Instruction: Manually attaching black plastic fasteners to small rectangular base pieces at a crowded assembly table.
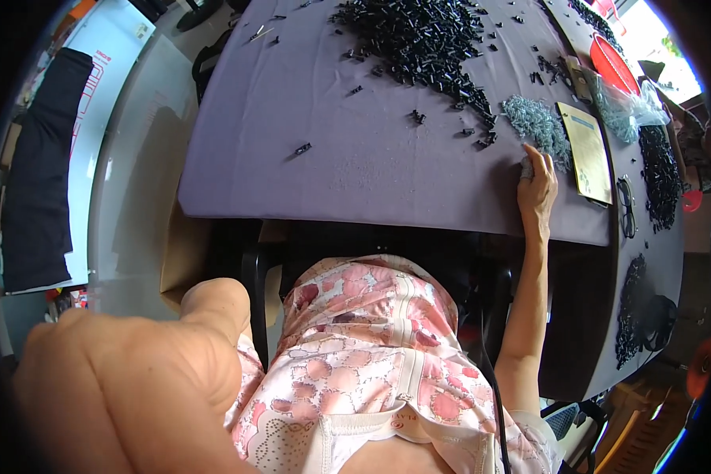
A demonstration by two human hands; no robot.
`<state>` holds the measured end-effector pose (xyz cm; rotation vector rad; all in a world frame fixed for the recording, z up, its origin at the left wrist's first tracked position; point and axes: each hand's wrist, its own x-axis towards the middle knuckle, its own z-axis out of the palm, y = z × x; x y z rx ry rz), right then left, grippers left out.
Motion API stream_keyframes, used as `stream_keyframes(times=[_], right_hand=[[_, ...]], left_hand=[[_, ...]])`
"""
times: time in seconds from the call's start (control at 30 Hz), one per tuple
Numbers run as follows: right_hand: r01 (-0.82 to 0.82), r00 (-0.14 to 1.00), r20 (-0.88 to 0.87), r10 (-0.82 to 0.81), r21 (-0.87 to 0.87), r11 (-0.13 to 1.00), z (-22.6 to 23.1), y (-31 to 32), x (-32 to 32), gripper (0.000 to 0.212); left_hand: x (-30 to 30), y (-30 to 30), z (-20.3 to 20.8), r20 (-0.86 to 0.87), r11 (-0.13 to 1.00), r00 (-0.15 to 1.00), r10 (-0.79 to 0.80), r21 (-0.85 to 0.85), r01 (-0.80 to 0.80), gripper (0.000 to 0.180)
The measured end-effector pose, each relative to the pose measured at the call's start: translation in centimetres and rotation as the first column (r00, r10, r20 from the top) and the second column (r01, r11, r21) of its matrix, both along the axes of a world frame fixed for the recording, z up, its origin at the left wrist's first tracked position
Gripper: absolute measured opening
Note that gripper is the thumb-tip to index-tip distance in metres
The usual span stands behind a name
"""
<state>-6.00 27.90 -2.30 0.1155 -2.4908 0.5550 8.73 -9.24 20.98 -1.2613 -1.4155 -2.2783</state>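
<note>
My right hand (pixel 538 183) rests on the table near its front edge, at the lower end of a pile of small grey-blue pieces (pixel 533 125). Its fingers are bent round a little clump of the same grey pieces (pixel 526 167). My left hand (pixel 126 379) is raised very close to the camera at the lower left. Only its back and wrist show, so its fingers and anything in them are hidden. Beyond the right hand spreads a large heap of short black plastic parts (pixel 426 43), with single ones scattered about it.
The table (pixel 292 186) has a purple-grey cloth. To the right lie a yellowish notepad (pixel 586 150), eyeglasses (pixel 626 207), a red basket (pixel 615 63), a clear plastic bag (pixel 620 110) and further black parts (pixel 660 178). Dark trousers (pixel 43 174) lie on a white box at the left.
</note>
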Motion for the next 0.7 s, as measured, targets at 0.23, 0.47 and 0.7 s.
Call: stream_keyframes(times=[0.23,0.47,0.7], right_hand=[[0.005,1.000,-0.006,-0.005,-0.015,1.000,0.1,0.2,0.4,0.037],[0.020,0.999,0.025,-0.019,-0.040,0.999,0.4,-0.1,0.7,0.038],[0.021,0.999,0.025,-0.021,-0.005,1.000,0.6,0.2,0.6,0.036]], left_hand=[[-0.2,2.4,0.9,0.184,0.985,0.969,0.164,0.016,-0.169,0.014],[-12.5,6.5,-13.7,0.109,0.706,0.802,0.588,-0.552,-0.443,0.010],[-25.0,7.7,-21.6,-0.496,0.250,0.564,0.660,-0.563,-0.788,0.024]])
